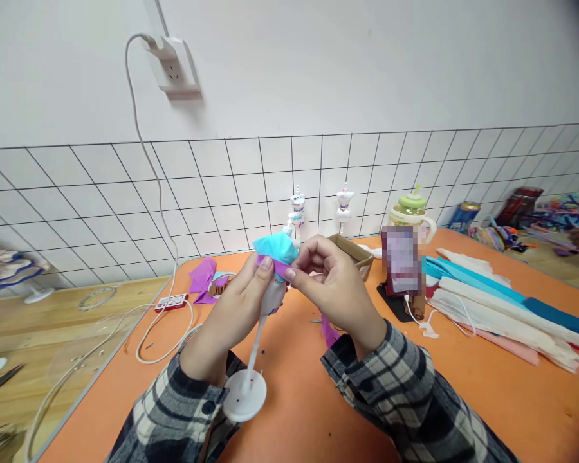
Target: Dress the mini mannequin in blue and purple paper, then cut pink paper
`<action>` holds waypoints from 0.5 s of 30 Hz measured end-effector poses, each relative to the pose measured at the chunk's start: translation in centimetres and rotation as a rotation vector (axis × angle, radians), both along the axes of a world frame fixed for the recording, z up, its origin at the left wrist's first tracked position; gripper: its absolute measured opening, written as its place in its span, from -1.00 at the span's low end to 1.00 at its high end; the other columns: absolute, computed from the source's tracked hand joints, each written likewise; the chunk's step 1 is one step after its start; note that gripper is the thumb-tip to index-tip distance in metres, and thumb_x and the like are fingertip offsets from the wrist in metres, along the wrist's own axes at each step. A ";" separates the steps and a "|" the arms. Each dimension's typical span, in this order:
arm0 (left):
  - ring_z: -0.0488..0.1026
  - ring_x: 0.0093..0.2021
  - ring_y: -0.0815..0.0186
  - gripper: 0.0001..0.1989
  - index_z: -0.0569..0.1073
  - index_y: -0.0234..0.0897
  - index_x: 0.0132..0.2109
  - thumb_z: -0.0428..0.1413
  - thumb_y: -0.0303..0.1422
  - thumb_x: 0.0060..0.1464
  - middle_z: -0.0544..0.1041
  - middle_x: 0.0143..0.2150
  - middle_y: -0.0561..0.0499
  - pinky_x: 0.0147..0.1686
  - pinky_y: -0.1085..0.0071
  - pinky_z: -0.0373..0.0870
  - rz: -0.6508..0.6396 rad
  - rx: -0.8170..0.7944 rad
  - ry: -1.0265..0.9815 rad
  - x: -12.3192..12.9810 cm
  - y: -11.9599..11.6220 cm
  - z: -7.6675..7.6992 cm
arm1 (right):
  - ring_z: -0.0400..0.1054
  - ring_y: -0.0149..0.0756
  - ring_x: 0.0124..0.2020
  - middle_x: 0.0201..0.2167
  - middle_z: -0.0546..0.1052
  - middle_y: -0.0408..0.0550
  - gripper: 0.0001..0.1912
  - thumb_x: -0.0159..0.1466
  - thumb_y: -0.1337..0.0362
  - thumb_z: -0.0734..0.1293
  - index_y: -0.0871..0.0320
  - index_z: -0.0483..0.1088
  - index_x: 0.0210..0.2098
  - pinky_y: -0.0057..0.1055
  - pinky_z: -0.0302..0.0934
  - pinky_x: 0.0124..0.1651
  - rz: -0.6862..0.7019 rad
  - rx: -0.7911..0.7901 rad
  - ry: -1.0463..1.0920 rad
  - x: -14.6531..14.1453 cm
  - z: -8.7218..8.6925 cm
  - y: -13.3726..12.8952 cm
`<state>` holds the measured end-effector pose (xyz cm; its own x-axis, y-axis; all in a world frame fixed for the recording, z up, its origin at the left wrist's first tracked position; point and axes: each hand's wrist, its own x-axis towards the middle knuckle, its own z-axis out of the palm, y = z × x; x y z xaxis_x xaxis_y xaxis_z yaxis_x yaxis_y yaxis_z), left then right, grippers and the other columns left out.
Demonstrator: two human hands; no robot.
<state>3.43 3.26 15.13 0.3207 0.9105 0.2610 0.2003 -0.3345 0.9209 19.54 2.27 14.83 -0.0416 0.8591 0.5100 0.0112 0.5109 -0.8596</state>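
Between my hands is a small white dress-form stand [273, 297], tilted, its round base [245, 395] toward me. Bright blue fabric [275, 245] covers its upper part, and a purple fabric strip [276, 265] wraps across below the blue. My left hand [244, 292] is closed around the form, with the thumb pressing on the purple strip. My right hand [330, 276] pinches the strip's right end between thumb and fingers. The back of the form is hidden.
Two more small dress forms [297, 202] stand by the wall. Behind my right hand is a cardboard box [352, 254]. A phone [403, 260], a lidded cup [412, 209] and fabric strips [502, 318] lie right; purple fabric [202, 276] and a white cable [161, 193] are left.
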 end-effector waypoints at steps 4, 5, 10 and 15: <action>0.37 -0.57 0.38 -0.58 0.36 -0.24 -0.22 -0.09 0.04 0.27 0.42 -0.51 0.10 -0.58 0.50 0.30 0.034 -0.025 -0.042 -0.1 0.1 0.1 | 0.39 -0.40 -0.40 -0.44 0.46 -0.21 -0.69 0.14 0.22 0.44 0.08 0.27 -0.20 -0.41 0.31 -0.31 0.073 -0.040 -0.033 0.4 0.2 -0.2; 0.39 -0.56 0.37 -0.58 0.37 -0.24 -0.20 -0.08 0.04 0.26 0.45 -0.50 0.08 -0.58 0.50 0.30 0.043 -0.028 -0.060 -0.3 0.2 0.1 | 0.40 -0.40 -0.42 -0.44 0.47 -0.22 -0.68 0.15 0.23 0.43 0.07 0.27 -0.17 -0.40 0.30 -0.31 0.074 -0.051 -0.051 0.5 0.3 -0.2; 0.46 -0.48 0.36 -0.57 0.42 -0.26 -0.09 -0.03 0.02 0.24 0.57 -0.30 -0.04 -0.54 0.50 0.36 0.016 -0.078 -0.184 -0.9 1.0 0.0 | 0.39 -0.41 -0.45 -0.47 0.49 -0.22 -0.71 0.15 0.30 0.41 0.09 0.30 -0.16 -0.40 0.30 -0.32 0.049 -0.084 -0.068 1.1 0.9 -0.4; 0.50 -0.51 0.32 -0.51 0.46 -0.32 -0.13 0.04 0.06 0.17 0.58 -0.37 -0.09 -0.57 0.48 0.42 -0.101 -0.259 -0.322 -1.0 0.8 0.5 | 0.39 -0.40 -0.45 -0.46 0.51 -0.13 -0.81 0.17 0.23 0.41 0.16 0.45 -0.25 -0.40 0.31 -0.35 0.116 -0.114 -0.139 1.9 1.1 -0.2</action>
<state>2.47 4.10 15.67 0.3513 0.9274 0.1290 -0.1332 -0.0869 0.9873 21.47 2.05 15.94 -0.2074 0.8961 0.3924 0.0807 0.4154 -0.9061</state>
